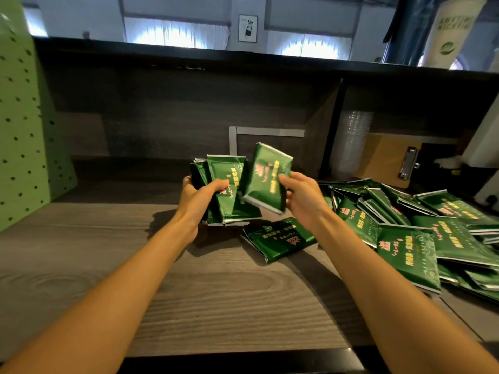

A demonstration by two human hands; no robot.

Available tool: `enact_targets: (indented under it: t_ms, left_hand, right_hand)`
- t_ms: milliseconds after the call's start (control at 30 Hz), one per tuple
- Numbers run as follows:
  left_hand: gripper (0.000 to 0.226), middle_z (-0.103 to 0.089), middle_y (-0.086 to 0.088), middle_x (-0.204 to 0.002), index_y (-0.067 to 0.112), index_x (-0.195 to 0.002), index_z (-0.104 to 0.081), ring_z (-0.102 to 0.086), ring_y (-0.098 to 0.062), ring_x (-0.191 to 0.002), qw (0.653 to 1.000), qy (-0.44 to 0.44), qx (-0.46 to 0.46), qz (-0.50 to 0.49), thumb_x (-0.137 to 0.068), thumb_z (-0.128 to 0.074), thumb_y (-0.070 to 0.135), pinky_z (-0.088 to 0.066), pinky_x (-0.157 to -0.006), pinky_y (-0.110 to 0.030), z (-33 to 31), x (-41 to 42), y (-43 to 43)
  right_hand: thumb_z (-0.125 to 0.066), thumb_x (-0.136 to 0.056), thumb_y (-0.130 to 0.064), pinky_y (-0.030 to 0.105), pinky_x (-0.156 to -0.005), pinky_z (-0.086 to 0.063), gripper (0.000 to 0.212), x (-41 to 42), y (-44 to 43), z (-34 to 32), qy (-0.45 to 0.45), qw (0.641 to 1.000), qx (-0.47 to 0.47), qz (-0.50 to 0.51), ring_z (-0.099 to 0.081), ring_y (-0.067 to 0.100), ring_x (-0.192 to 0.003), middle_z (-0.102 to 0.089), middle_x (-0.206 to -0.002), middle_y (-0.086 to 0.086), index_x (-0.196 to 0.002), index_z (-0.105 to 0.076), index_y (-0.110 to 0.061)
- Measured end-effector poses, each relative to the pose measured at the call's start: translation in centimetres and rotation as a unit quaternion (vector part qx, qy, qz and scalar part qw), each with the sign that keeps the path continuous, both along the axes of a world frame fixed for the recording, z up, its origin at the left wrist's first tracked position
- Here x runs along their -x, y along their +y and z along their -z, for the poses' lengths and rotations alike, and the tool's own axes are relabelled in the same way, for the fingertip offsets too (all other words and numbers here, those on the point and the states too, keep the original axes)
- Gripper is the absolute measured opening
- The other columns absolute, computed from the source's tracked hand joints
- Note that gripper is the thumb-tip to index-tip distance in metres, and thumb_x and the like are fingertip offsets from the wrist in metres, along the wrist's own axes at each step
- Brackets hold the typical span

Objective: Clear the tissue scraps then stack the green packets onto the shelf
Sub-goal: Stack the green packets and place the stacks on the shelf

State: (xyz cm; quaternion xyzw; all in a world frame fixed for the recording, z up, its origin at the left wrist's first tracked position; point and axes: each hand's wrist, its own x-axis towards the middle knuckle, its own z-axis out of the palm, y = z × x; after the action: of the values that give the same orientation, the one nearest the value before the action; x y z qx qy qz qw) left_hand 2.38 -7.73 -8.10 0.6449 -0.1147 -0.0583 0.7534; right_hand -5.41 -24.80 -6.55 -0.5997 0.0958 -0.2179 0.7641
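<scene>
My left hand (198, 201) grips a fanned bundle of green packets (229, 193), held upright above the wooden counter (108, 265). My right hand (302, 198) pinches a single green packet (267, 179) by its right edge, tilted, just right of the bundle and overlapping it. One more green packet (278, 238) lies flat on the counter below my hands. A loose heap of several green packets (421, 228) spreads over the counter to the right. No tissue scraps are in view.
A green pegboard panel (24, 130) stands at the left. The dark shelf recess (175, 109) sits behind the counter, with a metal bracket (243, 133). A stack of clear plastic cups (351, 141) and a wooden clipboard (388, 160) are at the back right.
</scene>
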Motion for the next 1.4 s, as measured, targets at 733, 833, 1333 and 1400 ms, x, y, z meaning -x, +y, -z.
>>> enact_targets:
  t_ms: [733,833,1333,1400]
  left_hand:
    - [0.045,-0.061,-0.008,-0.112,0.01,-0.116,-0.052,-0.063,-0.012,-0.098,0.968,-0.168,0.053,0.179,-0.08,-0.04,0.035,-0.051,-0.078,-0.027,-0.9,1.6,0.7]
    - [0.068,-0.062,-0.01,-0.119,0.01,-0.127,-0.048,-0.062,-0.018,-0.108,0.963,-0.215,0.071,0.143,-0.083,-0.038,0.062,-0.053,-0.085,-0.028,-1.5,2.2,0.6]
    - [0.104,-0.034,-0.013,-0.149,0.016,-0.15,-0.006,-0.049,-0.02,-0.121,0.983,-0.096,0.079,0.136,-0.073,-0.023,0.083,-0.039,-0.104,-0.039,-1.4,2.0,0.5]
    - [0.094,-0.048,-0.01,-0.14,0.016,-0.147,-0.023,-0.052,-0.019,-0.12,0.982,-0.093,0.077,0.144,-0.076,-0.023,0.078,-0.042,-0.103,-0.04,-1.1,1.8,0.2]
  right_hand:
    - [-0.075,-0.066,0.009,0.031,-0.089,-0.052,0.072,-1.1,3.6,2.0,-0.008,0.975,0.184,-0.127,-0.062,0.017,-0.109,-0.065,-0.116,0.006,-0.13,-0.048,-0.011]
    - [-0.08,-0.064,0.003,0.033,-0.095,-0.05,0.078,-1.5,4.4,2.3,-0.022,0.979,0.187,-0.082,-0.059,0.015,-0.112,-0.063,-0.12,0.004,-0.132,-0.044,-0.012]
    - [-0.07,-0.071,0.011,0.008,-0.076,-0.044,0.097,-0.9,5.3,1.8,0.049,0.96,0.227,-0.157,-0.051,0.005,-0.109,-0.052,-0.124,-0.004,-0.146,-0.015,-0.018]
    - [-0.07,-0.071,0.011,0.006,-0.07,-0.043,0.096,-0.9,5.1,1.6,0.048,0.962,0.223,-0.147,-0.05,-0.004,-0.099,-0.052,-0.114,-0.011,-0.144,-0.014,-0.018]
